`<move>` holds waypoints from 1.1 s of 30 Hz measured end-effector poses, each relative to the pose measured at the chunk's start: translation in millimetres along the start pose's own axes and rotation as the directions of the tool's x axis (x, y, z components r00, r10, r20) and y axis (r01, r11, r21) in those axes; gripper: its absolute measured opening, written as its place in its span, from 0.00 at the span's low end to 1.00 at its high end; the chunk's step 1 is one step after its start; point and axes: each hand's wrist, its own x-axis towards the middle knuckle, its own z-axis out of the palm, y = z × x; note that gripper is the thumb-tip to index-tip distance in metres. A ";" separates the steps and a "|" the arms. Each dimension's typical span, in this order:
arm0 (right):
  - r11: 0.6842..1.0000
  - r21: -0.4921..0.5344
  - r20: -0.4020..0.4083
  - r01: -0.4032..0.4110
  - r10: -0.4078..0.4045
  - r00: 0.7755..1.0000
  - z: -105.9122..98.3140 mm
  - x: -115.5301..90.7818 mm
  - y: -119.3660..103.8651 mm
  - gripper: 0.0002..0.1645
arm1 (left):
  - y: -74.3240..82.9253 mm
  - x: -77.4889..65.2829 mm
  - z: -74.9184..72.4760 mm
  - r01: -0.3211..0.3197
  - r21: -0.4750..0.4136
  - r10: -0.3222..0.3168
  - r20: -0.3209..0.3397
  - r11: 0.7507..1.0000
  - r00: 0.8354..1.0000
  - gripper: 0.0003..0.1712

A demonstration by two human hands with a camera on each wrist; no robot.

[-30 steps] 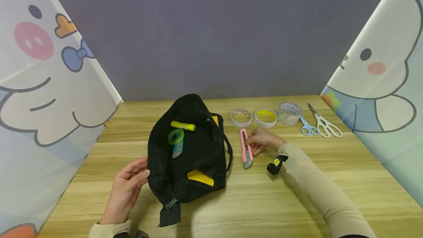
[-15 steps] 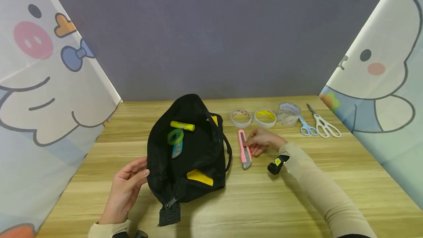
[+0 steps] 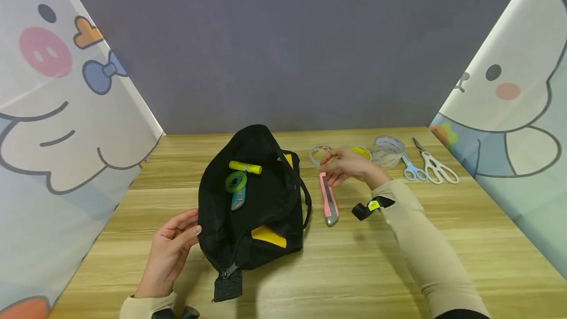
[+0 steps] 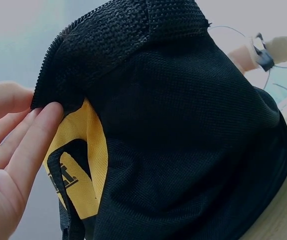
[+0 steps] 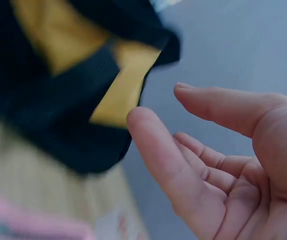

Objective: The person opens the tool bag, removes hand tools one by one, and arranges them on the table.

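A black bag (image 3: 270, 201) with yellow patches lies with its mouth spread on the table. Its left rim is pinched between thumb and fingers of my left hand (image 3: 170, 250), a grip also plain in the left wrist view. Inside the bag are a yellow tube (image 3: 245, 167), a green tape roll (image 3: 236, 181) and a teal utility knife (image 3: 238, 199). My right hand (image 3: 347, 165) hovers over the upper end of a pink utility knife (image 3: 329, 201). In the right wrist view its thumb and fingers are apart, with nothing between them.
Behind the right hand stand a white tape roll (image 3: 317, 153), a yellow-cored roll (image 3: 362, 151) partly hidden by it, and a clear tape roll (image 3: 387, 151). Blue scissors (image 3: 414, 171) and white scissors (image 3: 436, 167) lie farther right. A grey panel (image 3: 283, 63) closes off the back.
My right hand has let go of the pink utility knife's side and lifted up and back toward the tape rolls. The knife stays on the table. My left hand keeps its hold.
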 end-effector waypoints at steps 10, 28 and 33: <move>0.978 0.010 0.122 0.210 -0.209 0.970 64.5 28.7 -76.0 0.13 | 2.2 0.3 -0.9 -0.007 -0.033 0.007 0.021 0.999 1.000 0.26; 0.989 0.096 0.071 0.111 -0.118 0.991 148.5 111.6 -77.2 0.16 | 0.8 0.5 -1.1 0.001 -0.042 0.000 0.023 0.999 1.000 0.26; 0.998 0.055 -0.006 0.034 -0.034 0.999 158.3 126.4 -50.4 0.14 | 1.1 -0.1 -3.0 -0.005 -0.070 0.007 0.038 0.998 0.999 0.26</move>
